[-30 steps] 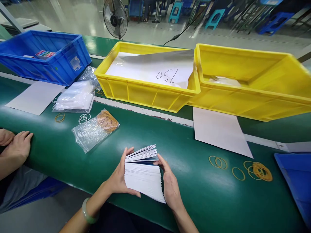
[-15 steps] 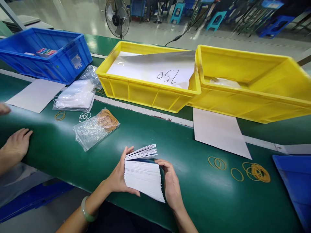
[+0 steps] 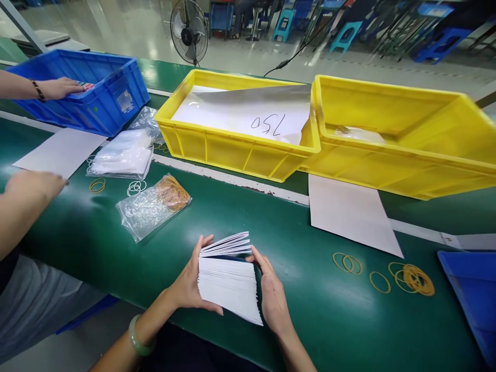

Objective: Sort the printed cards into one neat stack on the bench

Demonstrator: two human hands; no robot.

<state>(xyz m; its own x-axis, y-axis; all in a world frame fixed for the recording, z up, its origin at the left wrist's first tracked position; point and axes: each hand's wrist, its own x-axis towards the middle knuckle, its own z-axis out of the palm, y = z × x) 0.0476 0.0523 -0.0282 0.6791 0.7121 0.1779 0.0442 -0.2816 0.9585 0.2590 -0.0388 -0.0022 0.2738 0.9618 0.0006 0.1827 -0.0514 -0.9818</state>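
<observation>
A thick stack of white folded paper leaflets (image 3: 228, 284) stands on edge on the green table, its far sheets fanned apart from the rest by a dark gap. My left hand (image 3: 194, 284) grips the stack's left side, thumb along the near edge and fingers at the far end. At the stack's right side is my right hand (image 3: 271, 289), its fingertips touching the fanned sheets near the gap and its palm a little off the stack. To the right lie loose tan rubber bands (image 3: 416, 280). A clear bag of rubber bands (image 3: 170, 194) lies beyond my left hand.
Two yellow bins (image 3: 236, 155) stand at the back, one holding a sheet marked 750. A co-worker's hand (image 3: 58, 88) reaches into a blue bin (image 3: 116, 103); the other hand (image 3: 34, 186) is over the table. Plastic bags (image 3: 124, 152), white sheets (image 3: 349, 212) and a blue tray (image 3: 468, 294) lie around.
The co-worker has stretched one arm into the blue bin, and their other hand has shifted. My right index finger has moved slightly up along the fanned sheets; the stack stays in place.
</observation>
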